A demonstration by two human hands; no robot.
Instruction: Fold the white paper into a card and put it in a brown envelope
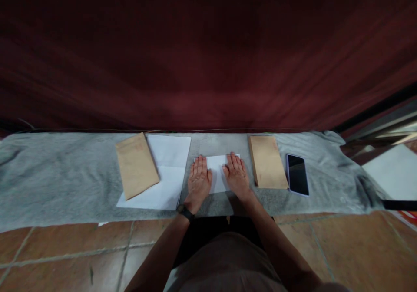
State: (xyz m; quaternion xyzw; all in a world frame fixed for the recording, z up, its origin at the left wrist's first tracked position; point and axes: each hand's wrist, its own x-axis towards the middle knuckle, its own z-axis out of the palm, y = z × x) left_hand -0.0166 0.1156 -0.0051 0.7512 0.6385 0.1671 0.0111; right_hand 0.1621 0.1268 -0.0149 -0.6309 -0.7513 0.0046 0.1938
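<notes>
A small white sheet of paper (217, 175), perhaps folded, lies flat on the grey cloth. My left hand (198, 180) rests flat on its left end, fingers stretched out and thumb pointing inward. On the right end lies my right hand (236, 175), also flat with its fingers extended. Neither hand grips anything. Left of my left hand are larger white sheets (171, 170) with a crease across them, partly covered by a brown envelope (137, 166). A stack of brown envelopes (269, 162) sits just right of my right hand.
A phone (297, 175) with a dark screen lies right of the envelope stack. The grey cloth (74, 179) covers a long narrow surface against a dark red curtain (208, 66). A white panel (395, 172) stands at the right end, and tiled floor (78, 257) shows in front.
</notes>
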